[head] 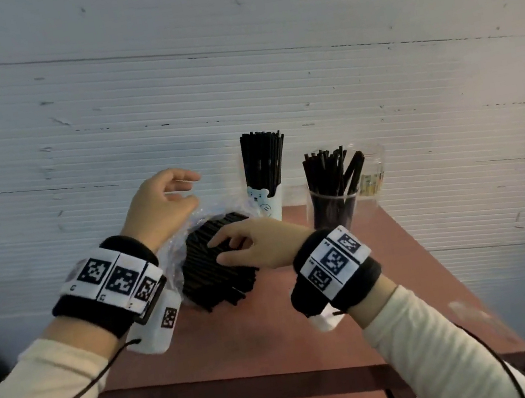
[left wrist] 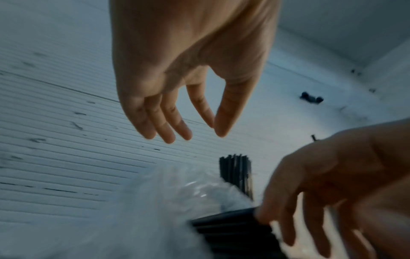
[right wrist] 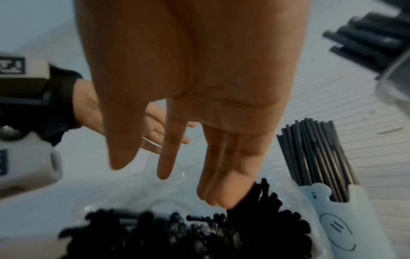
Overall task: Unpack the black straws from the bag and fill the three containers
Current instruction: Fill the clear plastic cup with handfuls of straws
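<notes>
A pile of black straws [head: 211, 276] lies on the red-brown table in an opened clear plastic bag [head: 176, 251]. My right hand [head: 224, 250] hovers over the pile with fingers spread and straight; in the right wrist view its fingertips [right wrist: 213, 198] touch the straw ends [right wrist: 199, 233]. My left hand [head: 190, 190] is raised above the bag's far left side, fingers relaxed and holding nothing [left wrist: 199, 133]. A white bear cup [head: 265, 202] packed with straws stands behind the pile. To its right is a clear glass [head: 332, 211] partly filled with straws, and behind that a clear printed cup [head: 371, 170].
The table [head: 276, 328] is narrow; its front edge is near me and its right edge runs diagonally past the glass. A white ribbed wall [head: 231, 65] stands close behind the containers. Bare tabletop lies in front of the pile.
</notes>
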